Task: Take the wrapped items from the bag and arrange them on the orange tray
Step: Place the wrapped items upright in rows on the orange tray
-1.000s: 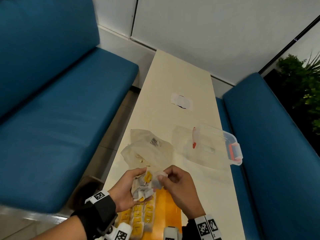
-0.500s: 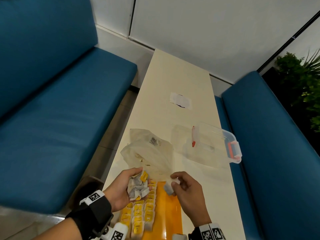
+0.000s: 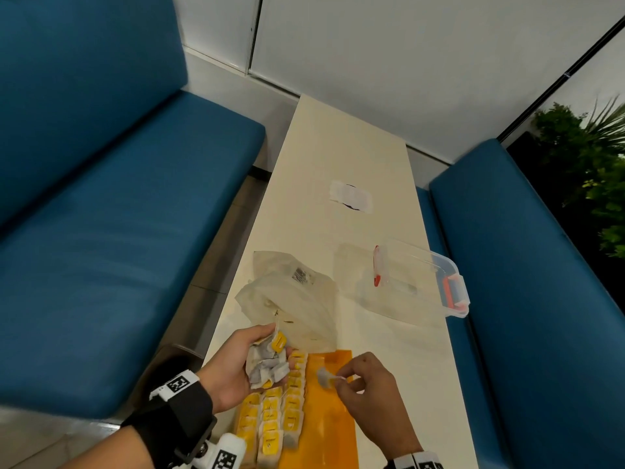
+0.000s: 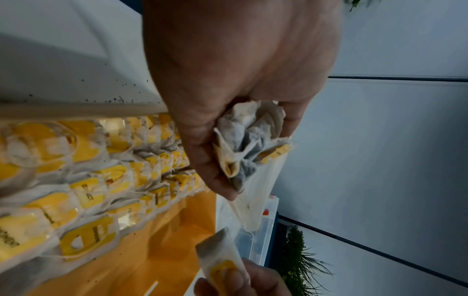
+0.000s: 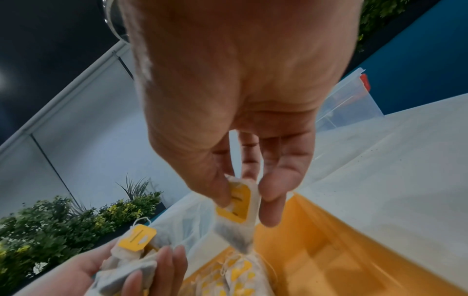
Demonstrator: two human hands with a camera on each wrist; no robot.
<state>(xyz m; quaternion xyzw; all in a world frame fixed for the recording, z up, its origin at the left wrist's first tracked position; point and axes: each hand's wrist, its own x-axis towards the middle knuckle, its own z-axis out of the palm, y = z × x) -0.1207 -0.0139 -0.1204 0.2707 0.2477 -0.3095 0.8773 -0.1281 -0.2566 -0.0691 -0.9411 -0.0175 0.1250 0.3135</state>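
One tea bag (image 5: pixel 238 208) is pinched by the right hand (image 3: pixel 368 397); a bunch (image 3: pixel 267 365) is clutched in the left hand (image 3: pixel 236 363). Bare orange tray (image 3: pixel 333 431) is seen below

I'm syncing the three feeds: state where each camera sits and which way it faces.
Head: looks down the table; shows both forearms, left hand, right hand.
Left wrist: looks along the left hand gripping a bundle of tea bags.
Right wrist: looks along the right hand pinching one tea bag.
Shared: the orange tray.
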